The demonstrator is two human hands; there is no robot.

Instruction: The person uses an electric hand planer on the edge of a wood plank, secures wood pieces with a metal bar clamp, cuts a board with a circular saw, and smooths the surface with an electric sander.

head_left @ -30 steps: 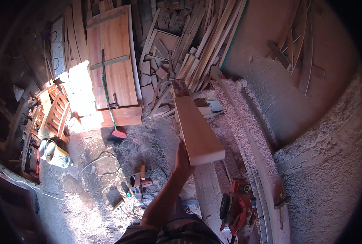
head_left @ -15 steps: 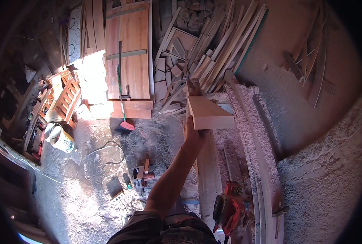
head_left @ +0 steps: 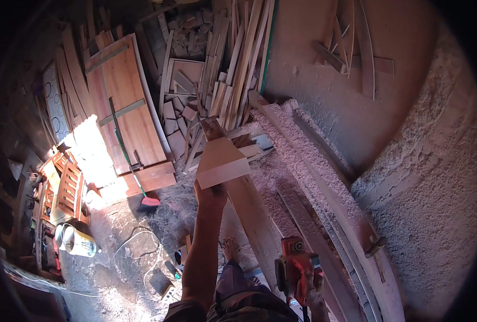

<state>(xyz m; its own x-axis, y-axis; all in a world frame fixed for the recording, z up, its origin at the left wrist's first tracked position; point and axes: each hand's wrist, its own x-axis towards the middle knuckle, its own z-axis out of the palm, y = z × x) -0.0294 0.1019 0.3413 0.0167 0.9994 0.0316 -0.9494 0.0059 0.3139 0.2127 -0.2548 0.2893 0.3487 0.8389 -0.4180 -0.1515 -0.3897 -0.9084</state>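
Note:
My left hand [head_left: 210, 197] grips a thick, pale wooden block [head_left: 225, 174] from below and holds it raised, its cut end toward me. Beneath it runs a long wooden beam [head_left: 252, 222]. Close to my body on the right is a red and black electric planer [head_left: 297, 263]. My right hand [head_left: 317, 307], dim and partly hidden, appears closed around the planer's rear handle. Pale shavings cover the long boards [head_left: 297, 137] beside it.
Scrap wood [head_left: 182, 83] and long strips [head_left: 244, 53] are heaped ahead. A wooden panel [head_left: 126, 107] and a broom [head_left: 121, 142] stand at the left. White buckets [head_left: 80, 242] and a cable [head_left: 134, 236] lie farther left. A rough, dusty surface [head_left: 410, 198] fills the right.
My view has turned to the right, so the surroundings appear shifted left and tilted. My left hand and the block sit farther left in the picture; the grip remains.

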